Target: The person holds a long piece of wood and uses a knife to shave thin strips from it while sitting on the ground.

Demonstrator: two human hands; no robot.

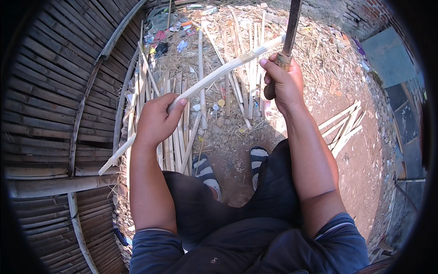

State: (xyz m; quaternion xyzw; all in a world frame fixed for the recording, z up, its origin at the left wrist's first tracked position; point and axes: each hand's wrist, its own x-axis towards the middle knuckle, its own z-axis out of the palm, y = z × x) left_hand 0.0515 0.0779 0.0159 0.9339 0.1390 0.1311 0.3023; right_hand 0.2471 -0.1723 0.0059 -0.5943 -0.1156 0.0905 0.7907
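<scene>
A long pale bamboo strip (223, 69) runs slantwise in front of me, from low on the left to the far right. My left hand (160, 115) is wrapped round it near the middle, thumb on top. My right hand (287, 82) grips the handle of a machete (292, 29), whose dark blade points upward and runs out of the picture. A metal collar shows where blade meets handle. The strip's far end lies against or just behind the blade's base; I cannot tell whether they touch.
Several split bamboo strips (250, 68) lie on the littered ground ahead, with more beside my left leg. A small pile of strips (344, 125) lies at right. A slatted bamboo wall (59, 91) stands close at left. A grey-green panel (390, 57) leans far right. My sandalled feet (207, 176) are below.
</scene>
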